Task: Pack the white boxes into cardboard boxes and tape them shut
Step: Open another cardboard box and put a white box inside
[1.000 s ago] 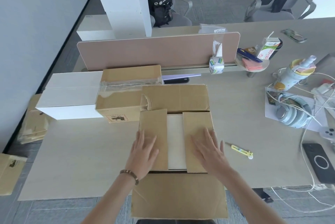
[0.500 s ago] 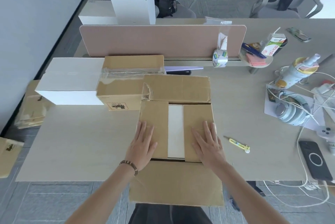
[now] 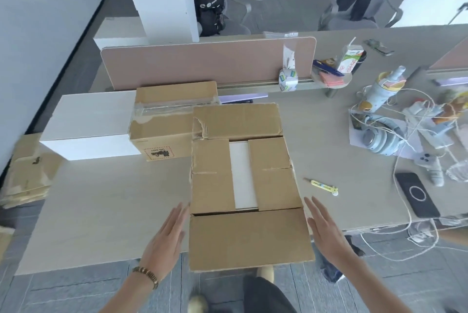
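Note:
A cardboard box (image 3: 215, 176) stands at the table's near edge with its two side flaps folded in. A strip of the white box (image 3: 242, 173) inside shows between them. The far flap lies back flat and the near flap (image 3: 249, 239) hangs out over the table edge. My left hand (image 3: 167, 241) is flat and open beside the near flap's left edge. My right hand (image 3: 325, 228) is flat and open by its right edge. Neither holds anything. A taped cardboard box (image 3: 164, 123) and a second white box (image 3: 91, 123) sit at the left. A tape roll (image 3: 288, 80) hangs at the divider.
A yellow utility knife (image 3: 324, 186) lies right of the box. Headphones (image 3: 379, 139), cables, a bottle and a phone (image 3: 416, 197) crowd the right side. A pink divider (image 3: 202, 62) closes the back. Flattened cardboard (image 3: 25, 178) is stacked off the left edge.
Both hands have lifted off the side flaps and drawn back and outward to either side of the near flap. The side flaps stay folded down. The camera has moved closer.

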`<state>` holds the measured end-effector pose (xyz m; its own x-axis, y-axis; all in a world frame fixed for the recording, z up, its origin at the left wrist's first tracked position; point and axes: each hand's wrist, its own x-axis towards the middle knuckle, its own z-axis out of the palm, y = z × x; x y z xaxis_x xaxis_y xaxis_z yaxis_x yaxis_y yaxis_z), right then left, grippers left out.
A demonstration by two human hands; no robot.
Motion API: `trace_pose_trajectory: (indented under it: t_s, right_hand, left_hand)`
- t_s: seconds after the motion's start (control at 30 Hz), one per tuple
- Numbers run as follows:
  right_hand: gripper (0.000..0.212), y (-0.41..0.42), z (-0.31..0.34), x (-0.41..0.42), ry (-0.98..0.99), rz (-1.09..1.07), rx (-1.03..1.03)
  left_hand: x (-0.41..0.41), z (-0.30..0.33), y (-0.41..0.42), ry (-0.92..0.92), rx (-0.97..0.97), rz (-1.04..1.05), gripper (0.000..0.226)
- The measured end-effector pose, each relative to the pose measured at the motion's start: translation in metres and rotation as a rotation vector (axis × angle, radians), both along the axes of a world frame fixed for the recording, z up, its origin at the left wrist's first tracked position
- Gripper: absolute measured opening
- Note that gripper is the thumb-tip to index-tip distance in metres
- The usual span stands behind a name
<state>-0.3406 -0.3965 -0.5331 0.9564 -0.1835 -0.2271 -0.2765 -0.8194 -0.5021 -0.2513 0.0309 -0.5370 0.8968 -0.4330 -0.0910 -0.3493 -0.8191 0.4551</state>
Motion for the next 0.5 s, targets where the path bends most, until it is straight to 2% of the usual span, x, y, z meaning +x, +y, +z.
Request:
trace_pose_trajectory:
  t_s: [0.13, 0.23, 0.3, 0.43, 0.5]
  right_hand:
    - [0.084, 0.0, -0.006, -0.023, 0.02, -0.012, 0.059]
    - [0.091, 0.002, -0.002, -0.026, 0.069, -0.143, 0.093]
    - [0.091, 0.002, 0.002, -0.024, 0.037, -0.161, 0.109]
    - [0.078, 0.018, 0.022, 0.001, -0.019, -0.245, 0.16]
    - [0.091, 0.027, 0.029, 0.025, -0.085, -0.298, 0.229]
  left_hand:
    - [-0.009, -0.003, 0.004, 0.061, -0.042, -0.043, 0.101]
    - [-0.015, 0.002, 0.001, 0.099, -0.041, -0.004, 0.111]
    - [-0.016, 0.009, -0.001, 0.086, -0.072, 0.023, 0.108]
    - [-0.001, 0.033, -0.018, 0.052, -0.229, 0.141, 0.076]
    - [0.014, 0.045, -0.036, 0.056, -0.291, 0.225, 0.077]
